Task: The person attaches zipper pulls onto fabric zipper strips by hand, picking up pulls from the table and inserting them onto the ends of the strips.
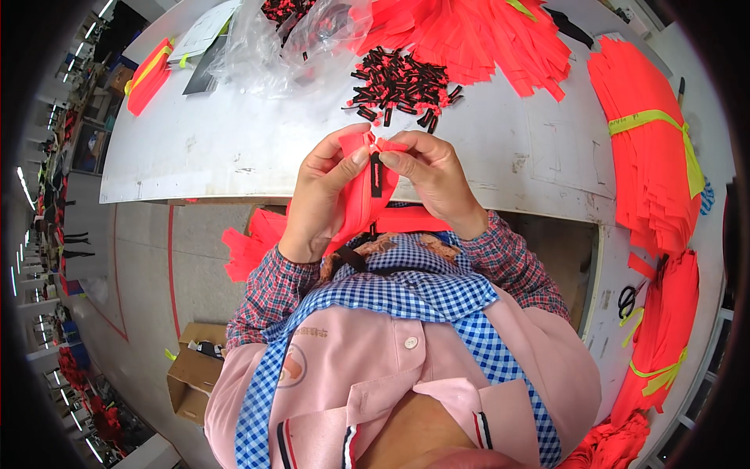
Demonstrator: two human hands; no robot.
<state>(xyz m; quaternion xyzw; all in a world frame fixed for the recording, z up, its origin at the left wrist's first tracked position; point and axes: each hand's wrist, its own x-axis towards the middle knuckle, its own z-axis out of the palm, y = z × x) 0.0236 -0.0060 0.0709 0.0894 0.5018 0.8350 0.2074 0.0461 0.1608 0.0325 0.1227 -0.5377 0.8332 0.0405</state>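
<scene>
Left hand (319, 187), right hand (439, 178): we are pinching strip (356, 202) | tab (376, 175) is hanging between | tab heap (402, 82) is lying on bench (226, 152)

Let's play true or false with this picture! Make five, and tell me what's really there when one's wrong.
1. The left hand and right hand both hold a bright red strip. True.
2. The pile of small black pieces lies on the floor. False: it lies on the white table.
3. The checked apron is green and yellow. False: it is blue and white.
4. A brown cardboard box is to the person's left. True.
5. The scissors are in the right hand. False: they lie off to the right.
</scene>
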